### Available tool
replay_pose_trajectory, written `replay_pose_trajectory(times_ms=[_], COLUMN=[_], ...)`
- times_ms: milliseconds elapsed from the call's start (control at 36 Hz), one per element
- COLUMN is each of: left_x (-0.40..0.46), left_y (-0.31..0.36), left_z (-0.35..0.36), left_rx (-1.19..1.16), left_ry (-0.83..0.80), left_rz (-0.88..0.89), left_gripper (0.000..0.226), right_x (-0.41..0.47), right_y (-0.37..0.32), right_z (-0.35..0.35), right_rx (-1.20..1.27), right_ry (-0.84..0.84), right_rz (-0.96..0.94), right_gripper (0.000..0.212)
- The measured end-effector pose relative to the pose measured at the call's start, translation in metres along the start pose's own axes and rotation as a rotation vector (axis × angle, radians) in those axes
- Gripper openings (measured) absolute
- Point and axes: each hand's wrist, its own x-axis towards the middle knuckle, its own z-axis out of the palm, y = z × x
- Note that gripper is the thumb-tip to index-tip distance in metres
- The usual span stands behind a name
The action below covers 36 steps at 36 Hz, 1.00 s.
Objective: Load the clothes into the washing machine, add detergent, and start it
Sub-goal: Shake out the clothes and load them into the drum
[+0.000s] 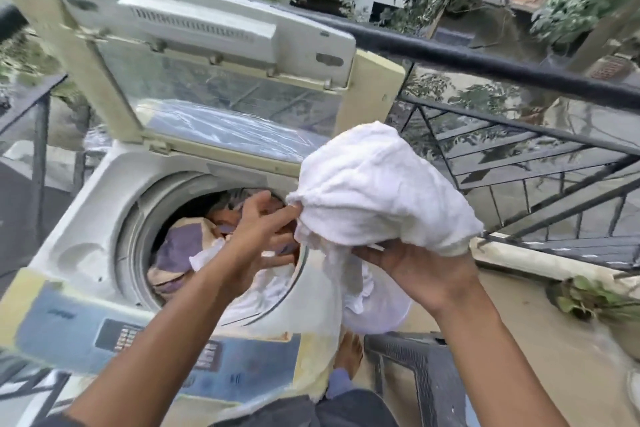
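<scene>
Both bare forearms reached forward. The left hand had its fingers spread and loosely curled, while the right hand was raised, fingers gripping upward.
</scene>
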Motion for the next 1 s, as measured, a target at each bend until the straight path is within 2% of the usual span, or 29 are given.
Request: replay_pose_trajectory(times_ms=[56, 111, 167, 222, 278, 306, 361, 444, 472, 528, 611, 694, 778, 861, 1000], left_x=[-0.001, -0.003, -0.006, -0.007, -0.01, -0.01, -0.003, 0.008, 0.01, 0.013, 0.02, 0.031, 0.042, 0.053, 0.082], left_y=[0.002, 0.004, 0.009, 0.016, 0.02, 0.022, 0.023, 0.021, 0.02, 0.017, 0.009, -0.002, -0.016, -0.026, -0.045], left_z=[-0.02, -0.039, -0.055, -0.068, -0.08, -0.088, -0.111, -0.143, -0.15, -0.16, -0.173, -0.178, -0.177, -0.178, -0.177], left_rx=[-0.137, -0.296, -0.438, -0.637, -0.7, -0.62, -0.41, -0.25, -0.222, -0.184, -0.053, 0.02, -0.016, -0.082, -0.109], left_ry=[-0.196, -0.494, -0.618, -0.679, -0.618, -0.547, -0.247, -0.105, -0.043, 0.096, 0.219, 0.243, 0.208, 0.108, -0.005], left_rz=[0.008, 0.012, 0.023, 0.018, 0.094, 0.125, 0.235, 0.354, 0.374, 0.421, 0.459, 0.399, 0.331, 0.204, 0.074], left_gripper=[0.075, 0.081, 0.083, 0.073, 0.064, 0.054, 0.044, 0.046, 0.044, 0.035, 0.036, 0.05, 0.052, 0.053, 0.058], right_x=[0.011, 0.024, 0.039, 0.052, 0.065, 0.07, 0.082, 0.097, 0.101, 0.11, 0.125, 0.141, 0.157, 0.169, 0.185], right_y=[0.015, 0.031, 0.046, 0.062, 0.074, 0.078, 0.087, 0.103, 0.109, 0.12, 0.141, 0.168, 0.191, 0.204, 0.206], right_z=[0.02, 0.034, 0.048, 0.064, 0.078, 0.084, 0.092, 0.093, 0.092, 0.089, 0.085, 0.081, 0.069, 0.054, 0.03], right_rx=[0.074, 0.099, 0.095, 0.042, -0.023, -0.074, -0.23, -0.541, -0.604, -0.62, -0.769, -1.099, -1.422, -1.739, -2.126], right_ry=[-0.081, -0.086, -0.085, -0.075, 0.0, 0.047, 0.127, 0.346, 0.411, 0.469, 0.403, 0.292, 0.233, 0.256, 0.343], right_rz=[0.01, 0.013, 0.036, 0.05, 0.032, 0.008, -0.053, -0.192, -0.238, -0.3, -0.327, -0.328, -0.287, -0.263, -0.54], right_gripper=[0.068, 0.064, 0.063, 0.056, 0.049, 0.045, 0.036, 0.035, 0.038, 0.058, 0.077, 0.08, 0.081, 0.079, 0.082])
